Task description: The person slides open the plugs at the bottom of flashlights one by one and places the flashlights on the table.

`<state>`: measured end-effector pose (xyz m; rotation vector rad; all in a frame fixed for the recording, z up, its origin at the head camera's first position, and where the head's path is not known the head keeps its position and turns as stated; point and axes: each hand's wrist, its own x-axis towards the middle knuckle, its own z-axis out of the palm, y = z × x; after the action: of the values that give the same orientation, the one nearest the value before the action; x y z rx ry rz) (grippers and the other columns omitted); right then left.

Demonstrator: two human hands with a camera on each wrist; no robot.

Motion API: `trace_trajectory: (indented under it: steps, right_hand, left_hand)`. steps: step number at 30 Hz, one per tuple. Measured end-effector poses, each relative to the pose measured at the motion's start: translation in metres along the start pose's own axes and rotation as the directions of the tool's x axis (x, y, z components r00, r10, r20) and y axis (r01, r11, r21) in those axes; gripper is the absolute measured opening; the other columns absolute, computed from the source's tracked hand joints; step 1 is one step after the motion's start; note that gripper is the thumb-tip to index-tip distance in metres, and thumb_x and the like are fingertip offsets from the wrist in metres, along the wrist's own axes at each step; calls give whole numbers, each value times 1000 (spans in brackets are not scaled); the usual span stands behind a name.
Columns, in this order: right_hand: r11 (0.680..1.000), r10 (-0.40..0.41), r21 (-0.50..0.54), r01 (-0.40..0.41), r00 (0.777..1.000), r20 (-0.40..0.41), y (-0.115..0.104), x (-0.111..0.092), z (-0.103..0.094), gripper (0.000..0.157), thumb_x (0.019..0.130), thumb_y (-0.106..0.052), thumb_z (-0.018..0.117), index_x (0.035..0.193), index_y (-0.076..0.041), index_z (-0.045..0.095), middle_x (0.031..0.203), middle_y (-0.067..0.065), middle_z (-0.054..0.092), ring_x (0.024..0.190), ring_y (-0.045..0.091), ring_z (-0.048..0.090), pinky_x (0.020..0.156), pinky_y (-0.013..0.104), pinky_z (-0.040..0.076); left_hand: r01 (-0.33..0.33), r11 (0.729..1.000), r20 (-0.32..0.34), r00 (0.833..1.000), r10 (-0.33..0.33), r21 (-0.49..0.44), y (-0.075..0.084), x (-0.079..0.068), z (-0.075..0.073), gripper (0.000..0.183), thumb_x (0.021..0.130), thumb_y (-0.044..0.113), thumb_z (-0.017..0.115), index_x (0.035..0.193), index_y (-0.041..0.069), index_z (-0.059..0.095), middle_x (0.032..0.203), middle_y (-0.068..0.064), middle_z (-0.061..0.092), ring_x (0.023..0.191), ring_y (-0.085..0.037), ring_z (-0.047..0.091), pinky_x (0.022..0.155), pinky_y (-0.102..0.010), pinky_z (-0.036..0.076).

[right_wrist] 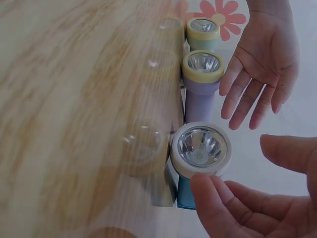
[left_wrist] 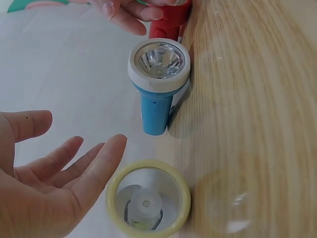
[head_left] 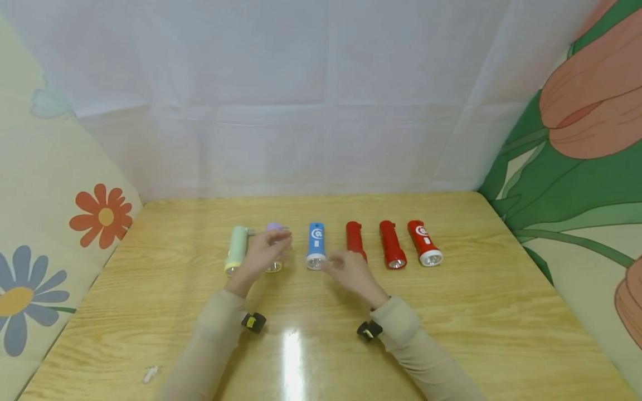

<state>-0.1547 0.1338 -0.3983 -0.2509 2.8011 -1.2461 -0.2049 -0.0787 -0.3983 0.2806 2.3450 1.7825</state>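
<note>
Six flashlights lie in a row across the table, lens ends toward the person. My left hand (head_left: 264, 252) hovers over the purple flashlight (right_wrist: 199, 104), partly covering it in the head view; its fingers are loosely extended and grasp nothing. Between the two hands lies the blue flashlight (head_left: 316, 245) with a white head. My right hand (head_left: 351, 272) is just right of that white head, fingers relaxed with a gap to the thumb. It overlaps the lens end of a plain red flashlight (head_left: 354, 235). At the row's left end is a pale green flashlight (head_left: 238, 245).
To the right lie another plain red flashlight (head_left: 391, 244) and a red flashlight with a white head (head_left: 423, 243). A small white scrap (head_left: 150, 373) sits at the table's front left. White cloth (head_left: 311, 145) hangs behind the wooden table (head_left: 481, 312); flowered panels flank it.
</note>
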Motion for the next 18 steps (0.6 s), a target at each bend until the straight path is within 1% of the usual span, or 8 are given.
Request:
trace_trajectory:
  steps: [4,5,8,12,15,18]
  right_hand:
    - [1000,10,-11,-10,1000,8,4,1,1,33,87,-23,63,110,1,62,93,13,66,79,21,61,65,30,51]
    - [1000,23,-12,-23,1000,12,4,2,1,35,87,-24,63,112,0,62,95,13,66,81,21,61,66,31,51]
    - [999,44,-20,-43,999,23,6,4,2,40,88,-26,61,116,2,59,104,17,64,90,26,61,73,36,52]
    - [998,58,-28,-57,998,22,7,7,3,45,90,-28,58,120,5,55,112,21,61,99,31,59,81,41,50]
    - [998,58,-30,-58,998,19,8,10,4,45,91,-28,57,120,7,55,112,22,61,99,32,59,83,42,50]
    - [998,64,-30,-64,998,21,9,13,7,46,91,-28,56,120,8,54,113,23,60,100,33,59,84,43,49]
  left_hand:
    - [13,999,-20,1000,-12,51,3,5,3,36,92,16,54,122,-4,53,117,-21,56,102,-34,58,79,-39,52]
    - [18,997,-20,1000,-17,69,3,6,4,36,92,17,54,122,-3,53,117,-20,56,102,-33,58,79,-39,52]
    - [50,993,-19,999,-48,108,4,12,6,37,92,21,54,123,0,53,118,-17,56,101,-31,58,78,-37,53]
    - [83,986,-3,996,-84,142,5,23,9,41,93,22,53,127,0,50,121,-17,55,94,-31,60,75,-36,53]
    - [95,982,4,995,-97,162,6,30,11,42,93,21,53,128,-1,48,123,-20,54,90,-33,61,74,-36,53]
    - [112,978,-2,994,-113,174,7,36,14,41,92,20,53,127,-1,49,125,-19,53,94,-32,60,76,-34,52]
